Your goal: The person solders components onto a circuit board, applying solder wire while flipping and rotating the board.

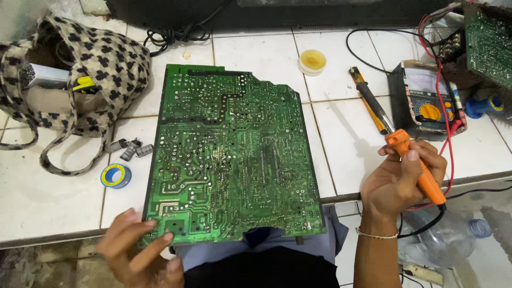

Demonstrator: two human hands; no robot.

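Observation:
A large green circuit board point(229, 154) lies solder side up on the white tiled counter point(53, 197), its near edge hanging over the counter's front. My left hand point(136, 250) grips the board's near left corner, thumb under and fingers on top. My right hand point(402, 178) is closed around the orange handle of a soldering iron point(413, 160). The iron's dark shaft points away from me toward the back of the counter, to the right of the board and not touching it.
A spotted fabric bag point(90, 69) sits at the back left. Small capacitors point(130, 148) and a blue solder spool point(116, 176) lie beside the board. A round flux tin point(312, 61), an analog multimeter point(426, 98) with red leads, and another board point(488, 37) stand to the right. A plastic bottle point(448, 240) lies below.

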